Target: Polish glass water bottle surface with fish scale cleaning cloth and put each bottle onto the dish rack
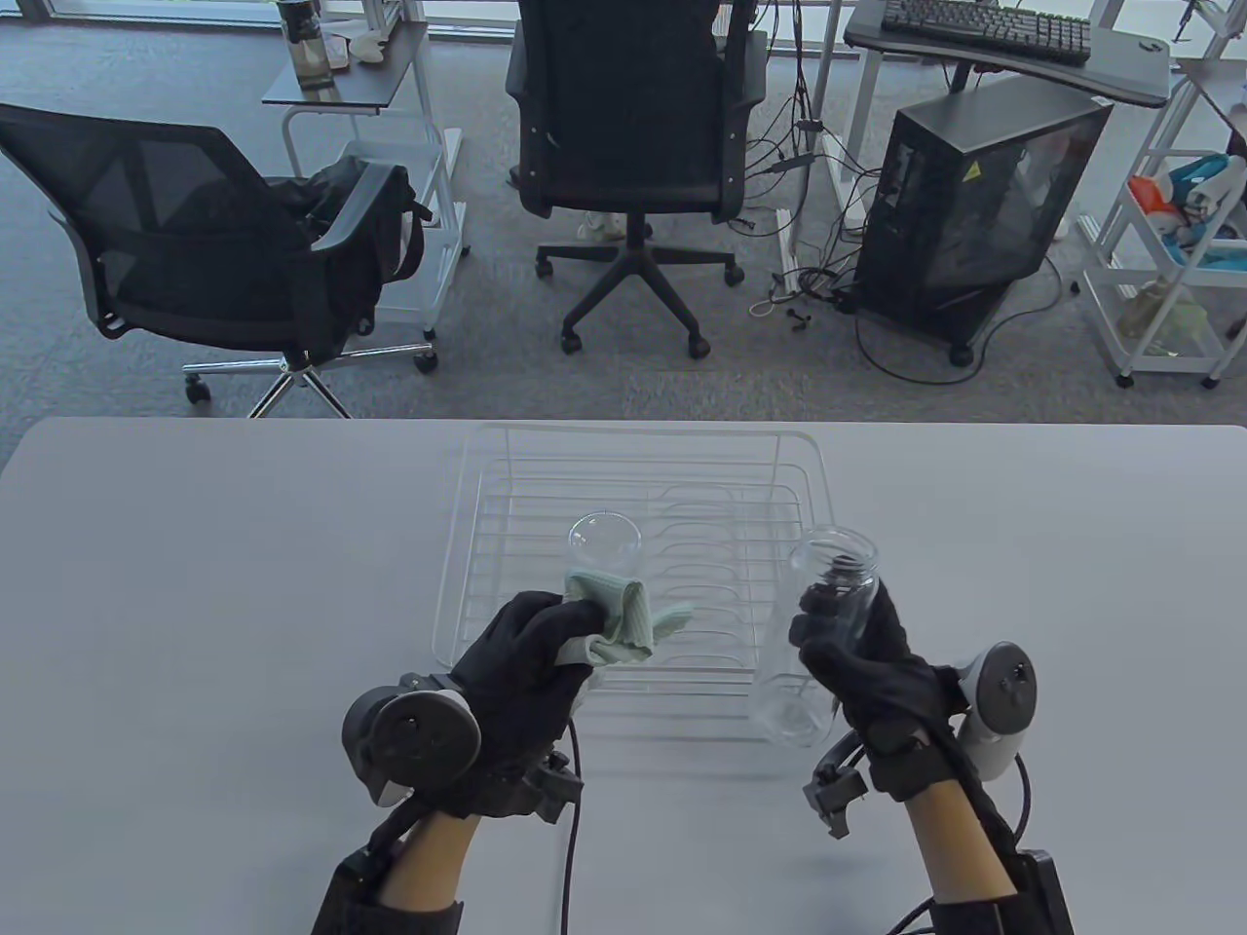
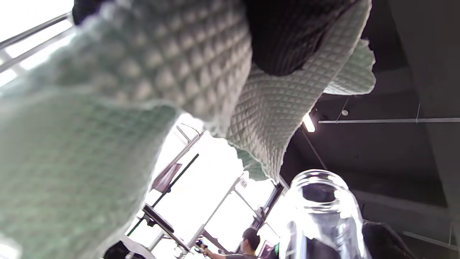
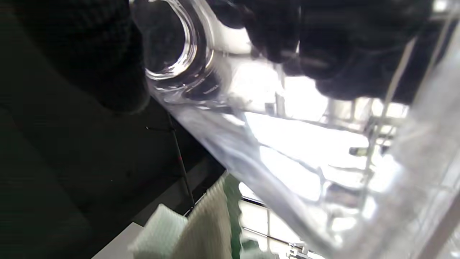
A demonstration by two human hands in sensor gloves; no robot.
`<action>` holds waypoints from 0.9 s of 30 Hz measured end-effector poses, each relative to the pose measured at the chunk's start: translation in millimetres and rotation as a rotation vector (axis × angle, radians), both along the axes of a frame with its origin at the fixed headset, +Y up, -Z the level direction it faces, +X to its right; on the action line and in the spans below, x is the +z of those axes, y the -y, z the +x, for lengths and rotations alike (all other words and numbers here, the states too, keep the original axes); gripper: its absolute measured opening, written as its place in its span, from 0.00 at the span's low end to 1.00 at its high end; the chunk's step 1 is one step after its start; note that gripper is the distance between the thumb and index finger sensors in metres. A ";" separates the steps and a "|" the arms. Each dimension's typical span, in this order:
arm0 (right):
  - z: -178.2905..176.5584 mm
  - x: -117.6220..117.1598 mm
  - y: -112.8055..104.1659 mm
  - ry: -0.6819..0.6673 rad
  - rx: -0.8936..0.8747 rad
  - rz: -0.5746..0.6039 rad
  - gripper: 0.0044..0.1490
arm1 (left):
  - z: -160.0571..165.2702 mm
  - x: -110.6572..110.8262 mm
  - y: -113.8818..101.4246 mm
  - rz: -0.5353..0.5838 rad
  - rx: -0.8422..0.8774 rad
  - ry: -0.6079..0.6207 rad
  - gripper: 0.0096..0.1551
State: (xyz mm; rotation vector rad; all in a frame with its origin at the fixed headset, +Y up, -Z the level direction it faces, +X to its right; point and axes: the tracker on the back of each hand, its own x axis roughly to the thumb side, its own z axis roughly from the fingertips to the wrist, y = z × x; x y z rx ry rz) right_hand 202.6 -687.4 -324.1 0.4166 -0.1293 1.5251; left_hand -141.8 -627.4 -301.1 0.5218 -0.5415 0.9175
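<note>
A pale grey table [image 1: 195, 584] fills the lower half of the table view, and a white wire dish rack [image 1: 468, 506] sits on it near the middle. Inside the rack stands one clear glass bottle [image 1: 604, 545], upright with its open mouth facing up, toward the rack's left half.

A second glass bottle [image 1: 828, 623] is at the rack's right front corner, tilted slightly, its base low over the rack's edge (whether it touches the wires cannot be told). The right hand [image 1: 867, 662] grasps this bottle around its upper body, fingers curled round the glass; in the right wrist view the dark fingertips [image 3: 323, 54] press against the clear wall just below the mouth.

The left hand [image 1: 526, 662] clutches a bunched, pale green cloth [image 1: 623, 614] with a scale-like texture, held over the rack's front edge just before the standing bottle. The left wrist view shows the cloth [image 2: 143, 90] close up, wrapped about a dark fingertip, with the held bottle's mouth [image 2: 320, 190] beyond.
</note>
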 end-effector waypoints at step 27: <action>-61.8 19.9 33.7 -0.193 -0.116 -0.139 0.66 | 45.8 14.7 32.0 0.053 -0.029 0.127 0.21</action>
